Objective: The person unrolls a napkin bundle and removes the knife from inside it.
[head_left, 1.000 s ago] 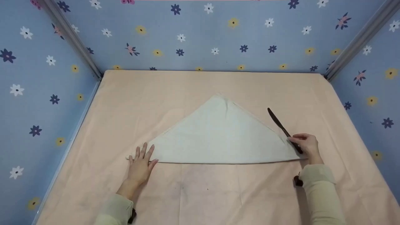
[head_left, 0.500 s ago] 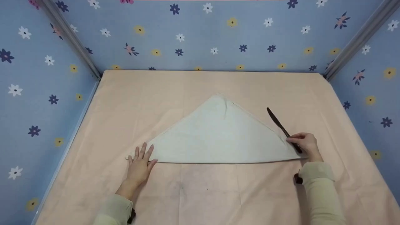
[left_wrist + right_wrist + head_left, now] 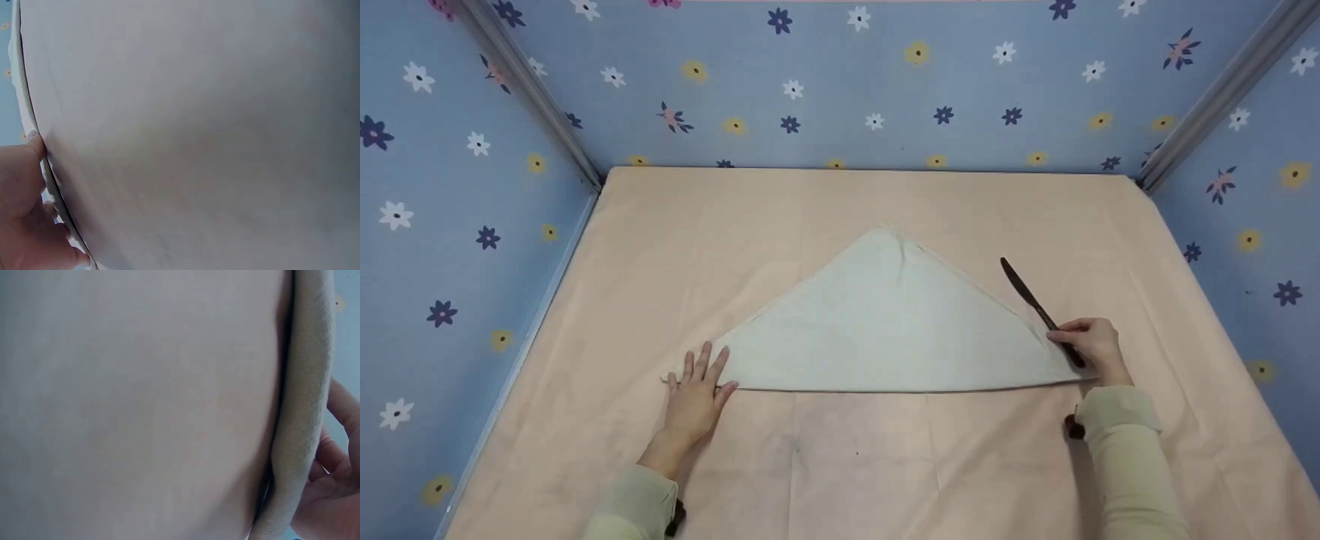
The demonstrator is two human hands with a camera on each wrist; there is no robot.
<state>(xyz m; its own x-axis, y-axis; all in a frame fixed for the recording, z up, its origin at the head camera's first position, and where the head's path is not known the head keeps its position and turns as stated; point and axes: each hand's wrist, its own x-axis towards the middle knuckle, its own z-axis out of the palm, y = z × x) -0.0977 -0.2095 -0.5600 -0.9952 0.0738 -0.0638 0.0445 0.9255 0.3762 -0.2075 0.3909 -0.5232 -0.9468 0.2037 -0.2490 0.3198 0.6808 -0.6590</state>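
A pale green-white cloth (image 3: pixel 877 322), folded into a triangle, lies with its long straight edge toward the person. In the head view my left hand (image 3: pixel 694 405) rests on its left corner, fingers spread. The left wrist view shows the thumb (image 3: pixel 35 140) of that hand at the cloth's edge. At the right corner my right hand (image 3: pixel 1093 346) pinches a dark, slim table knife (image 3: pixel 1027 292) near its lower end. The knife slants up and left, its lower part over the cloth. In the right wrist view, the right hand (image 3: pixel 334 489) is partly hidden behind a beige fabric edge.
A peach cloth (image 3: pixel 855 457) covers the table, with some creases toward the front. Blue flowered panels (image 3: pixel 840 90) enclose the back and both sides, joined by grey metal posts (image 3: pixel 1222 97).
Both hands, the knife and the folded cloth keep their places. The right forearm has shifted very slightly toward the back; the head view has moved a little.
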